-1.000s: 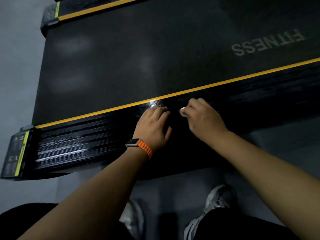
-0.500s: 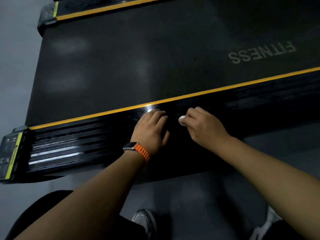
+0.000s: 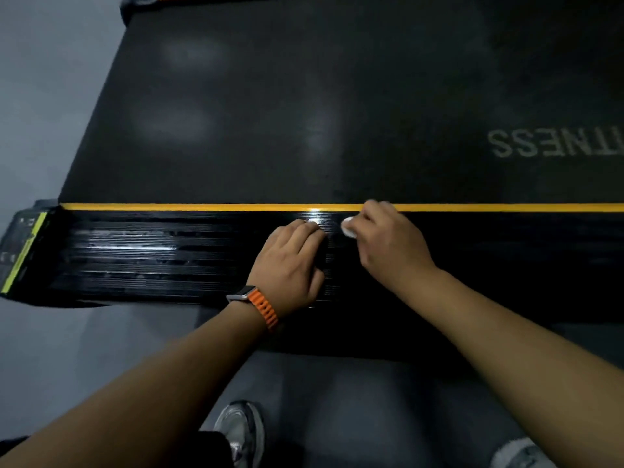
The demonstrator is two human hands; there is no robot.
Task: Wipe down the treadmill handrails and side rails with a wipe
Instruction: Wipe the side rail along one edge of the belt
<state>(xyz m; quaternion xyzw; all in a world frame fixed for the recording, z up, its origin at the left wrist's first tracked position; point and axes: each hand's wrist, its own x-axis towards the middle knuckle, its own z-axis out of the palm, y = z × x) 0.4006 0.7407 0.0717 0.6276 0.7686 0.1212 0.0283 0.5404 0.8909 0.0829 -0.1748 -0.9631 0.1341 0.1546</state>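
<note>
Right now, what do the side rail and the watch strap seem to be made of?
Side rail: likely hard plastic, ribbed and glossy; it reflects light in streaks.
Watch strap: perhaps woven fabric or rubber, matte orange with ridges; too small to be sure.

Both hands on the treadmill's ribbed black side rail [image 3: 152, 258]

The right hand [image 3: 388, 244] pinches a small white wipe [image 3: 347, 228] against the rail, just under the yellow stripe [image 3: 202, 207]. The left hand [image 3: 290, 261], wearing an orange-strapped watch [image 3: 260, 307], rests flat just beside it. The dark belt [image 3: 270, 113] lies beyond the fingertips, and a grey shoe [image 3: 241, 430] shows below the forearms.
</note>
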